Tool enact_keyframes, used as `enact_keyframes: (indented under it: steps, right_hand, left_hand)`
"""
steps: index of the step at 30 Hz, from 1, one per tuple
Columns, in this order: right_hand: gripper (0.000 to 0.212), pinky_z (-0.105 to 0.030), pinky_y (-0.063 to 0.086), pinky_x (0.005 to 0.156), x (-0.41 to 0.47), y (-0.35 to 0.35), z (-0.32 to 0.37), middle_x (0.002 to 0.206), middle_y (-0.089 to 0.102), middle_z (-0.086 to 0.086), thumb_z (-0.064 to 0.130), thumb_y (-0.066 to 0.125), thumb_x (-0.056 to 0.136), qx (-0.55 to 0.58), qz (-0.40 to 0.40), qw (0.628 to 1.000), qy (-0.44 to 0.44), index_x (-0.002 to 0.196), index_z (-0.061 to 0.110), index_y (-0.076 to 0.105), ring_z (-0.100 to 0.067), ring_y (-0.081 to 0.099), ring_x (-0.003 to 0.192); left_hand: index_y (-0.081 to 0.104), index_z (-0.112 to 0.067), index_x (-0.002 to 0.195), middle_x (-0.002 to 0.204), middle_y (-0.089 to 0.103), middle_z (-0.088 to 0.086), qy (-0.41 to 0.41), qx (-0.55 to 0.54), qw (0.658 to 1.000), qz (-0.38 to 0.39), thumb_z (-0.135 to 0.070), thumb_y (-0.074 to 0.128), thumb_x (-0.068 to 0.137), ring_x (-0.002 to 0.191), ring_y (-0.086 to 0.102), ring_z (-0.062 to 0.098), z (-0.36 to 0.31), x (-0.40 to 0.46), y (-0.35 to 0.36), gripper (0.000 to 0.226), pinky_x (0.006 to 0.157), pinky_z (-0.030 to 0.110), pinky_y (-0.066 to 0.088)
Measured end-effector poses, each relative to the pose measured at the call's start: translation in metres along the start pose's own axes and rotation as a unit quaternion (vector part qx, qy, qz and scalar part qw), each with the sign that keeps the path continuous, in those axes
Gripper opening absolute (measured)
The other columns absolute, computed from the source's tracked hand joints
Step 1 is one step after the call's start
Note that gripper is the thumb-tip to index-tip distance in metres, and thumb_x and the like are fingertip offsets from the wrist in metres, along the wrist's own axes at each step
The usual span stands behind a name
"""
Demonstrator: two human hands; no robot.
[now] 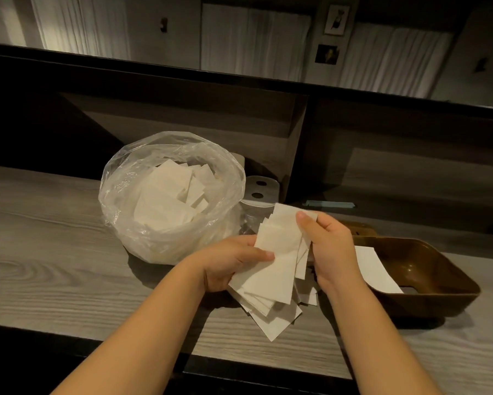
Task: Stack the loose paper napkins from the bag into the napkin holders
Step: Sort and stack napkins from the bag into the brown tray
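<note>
The napkins (279, 252) held in the hands are plain off-white, with no print. The bag (171, 195) is clear plastic with a pale sheen, and the napkins inside it show the same cream white. The holder (427, 269) is glossy brown, and a white napkin (376, 269) lies in it. The counter (54, 252) is grey with a streaked wood-grain pattern and a dark, near-black front edge. Behind the bag stands a white container (259, 189) with two dark round holes. The curtains (253, 38) at the back are whitish.

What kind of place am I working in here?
Probably a restaurant or cafe service counter: a bulk bag of loose napkins, a brown napkin holder being filled, and curtained booths beyond the counter.
</note>
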State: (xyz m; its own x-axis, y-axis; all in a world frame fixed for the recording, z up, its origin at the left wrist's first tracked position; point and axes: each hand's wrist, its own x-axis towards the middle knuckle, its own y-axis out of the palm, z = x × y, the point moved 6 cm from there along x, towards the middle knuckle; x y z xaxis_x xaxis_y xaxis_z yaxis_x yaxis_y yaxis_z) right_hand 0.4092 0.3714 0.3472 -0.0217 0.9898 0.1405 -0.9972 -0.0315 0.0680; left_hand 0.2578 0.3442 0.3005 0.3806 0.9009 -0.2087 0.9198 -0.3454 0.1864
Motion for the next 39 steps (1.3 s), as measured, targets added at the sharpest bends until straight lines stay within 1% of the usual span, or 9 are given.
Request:
enact_keyframes:
  steps: [4, 9, 15, 17, 20, 24, 29, 33, 39]
  right_hand:
    - [0.005, -0.014, 0.052, 0.058, -0.008, -0.019, 0.023, 0.087, 0.066, 0.021, 0.029, 0.059, 0.095, 0.024, -0.095, 0.985, -0.145, 0.093, 0.031, 0.063, -0.002, 0.066, 0.087]
    - [0.003, -0.021, 0.052, 0.060, -0.008, -0.020, 0.022, 0.097, 0.060, 0.011, 0.032, 0.057, 0.096, 0.103, -0.082, 0.989, -0.068, 0.095, 0.033, 0.059, -0.016, 0.059, 0.090]
    - [0.016, -0.028, 0.054, 0.069, 0.000, 0.021, -0.003, 0.093, 0.059, 0.002, 0.029, 0.063, 0.093, -0.221, 0.007, 0.971, -0.086, 0.088, 0.014, 0.059, -0.014, 0.060, 0.085]
    - [0.016, -0.020, 0.043, 0.066, 0.004, 0.023, -0.006, 0.098, 0.053, 0.002, 0.030, 0.062, 0.093, -0.255, -0.003, 0.961, -0.107, 0.090, 0.015, 0.059, -0.010, 0.054, 0.085]
    - [0.009, -0.019, 0.039, 0.064, 0.009, 0.010, -0.006, 0.094, 0.055, 0.003, 0.028, 0.058, 0.096, -0.272, -0.011, 0.957, -0.102, 0.088, 0.025, 0.054, -0.010, 0.054, 0.082]
    - [0.011, -0.015, 0.041, 0.062, 0.001, 0.008, -0.012, 0.083, 0.058, 0.006, 0.024, 0.054, 0.099, -0.419, 0.071, 0.903, -0.069, 0.088, 0.026, 0.055, -0.006, 0.056, 0.075]
    - [0.029, -0.027, 0.048, 0.063, -0.021, 0.038, -0.022, 0.076, 0.056, 0.006, 0.050, 0.060, 0.090, -0.539, 0.193, 0.818, -0.063, 0.077, 0.025, 0.053, -0.009, 0.053, 0.068]
    - [0.046, -0.034, 0.048, 0.078, -0.022, 0.047, -0.031, 0.084, 0.049, 0.008, 0.068, 0.059, 0.075, -0.652, 0.174, 0.734, -0.075, 0.089, 0.027, 0.045, -0.013, 0.052, 0.082]
    - [0.051, -0.033, 0.054, 0.080, -0.010, 0.028, -0.032, 0.093, 0.058, 0.007, 0.062, 0.072, 0.072, -0.592, 0.195, 0.782, 0.019, 0.103, 0.027, 0.051, -0.014, 0.057, 0.089]
  left_hand:
    - [0.062, -0.016, 0.114, 0.098, 0.075, 0.007, 0.026, -0.035, 0.998, -0.051, -0.008, 0.054, 0.097, 0.091, 0.071, 0.024, -0.005, 0.000, -0.005, 0.020, 0.076, 0.038, 0.059]
    - [0.063, -0.017, 0.111, 0.088, 0.076, 0.004, 0.063, -0.063, 0.990, -0.112, -0.007, 0.049, 0.100, 0.079, 0.072, 0.020, -0.006, 0.004, -0.005, 0.020, 0.068, 0.033, 0.057]
    - [0.062, -0.014, 0.122, 0.094, 0.075, 0.009, 0.040, -0.116, 0.989, -0.081, -0.053, 0.041, 0.099, 0.084, 0.073, 0.024, -0.009, 0.006, 0.010, 0.049, 0.074, 0.036, 0.056]
    - [0.062, -0.015, 0.120, 0.101, 0.075, 0.009, 0.077, -0.074, 0.991, -0.082, -0.039, 0.047, 0.100, 0.091, 0.072, 0.025, -0.012, 0.005, 0.011, 0.035, 0.077, 0.036, 0.058]
    - [0.058, -0.025, 0.118, 0.109, 0.069, -0.001, 0.193, 0.087, 0.953, -0.217, -0.019, 0.051, 0.102, 0.104, 0.066, 0.023, -0.020, 0.003, -0.009, 0.019, 0.088, 0.037, 0.055]
    - [0.052, -0.019, 0.123, 0.094, 0.057, -0.019, 0.319, 0.284, 0.841, -0.333, -0.019, 0.049, 0.102, 0.089, 0.056, -0.007, -0.035, -0.010, -0.013, 0.021, 0.073, 0.007, 0.042]
    - [0.046, -0.026, 0.116, 0.086, 0.056, -0.015, 0.332, 0.338, 0.807, -0.352, -0.018, 0.046, 0.103, 0.083, 0.053, -0.011, -0.036, -0.011, -0.013, 0.015, 0.067, 0.006, 0.040]
    - [0.047, -0.025, 0.117, 0.086, 0.054, -0.019, 0.328, 0.340, 0.804, -0.361, -0.015, 0.046, 0.102, 0.082, 0.051, -0.017, -0.036, -0.010, -0.016, 0.017, 0.067, 0.002, 0.037]
    - [0.048, -0.015, 0.131, 0.096, 0.055, -0.020, 0.330, 0.298, 0.819, -0.363, -0.016, 0.047, 0.102, 0.091, 0.055, -0.010, -0.037, -0.010, -0.021, 0.029, 0.072, 0.004, 0.041]
